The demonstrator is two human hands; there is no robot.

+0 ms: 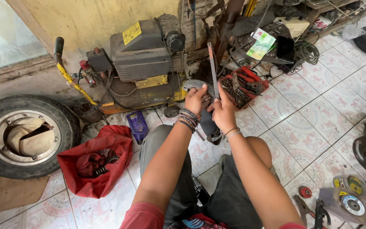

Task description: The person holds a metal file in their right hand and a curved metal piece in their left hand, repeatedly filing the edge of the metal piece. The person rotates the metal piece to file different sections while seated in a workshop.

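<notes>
I sit on a tiled floor with both arms stretched forward. My right hand [224, 111] grips a long flat metal file or blade [212, 68] that stands nearly upright. My left hand [196, 98], with several bracelets on the wrist, is closed on a grey rubbery piece [194, 83] held against the blade. A dark strip [209, 126] hangs down below both hands. My knees in grey trousers [229, 195] fill the lower middle.
An air compressor [142, 63] stands ahead at the wall. A wheel with tyre [24, 135] lies left, a red cloth bag of parts [96, 163] beside it, a purple bottle [137, 125] near. A red tool tray [244, 85] sits ahead right. Grinding discs [352, 203] lie at right.
</notes>
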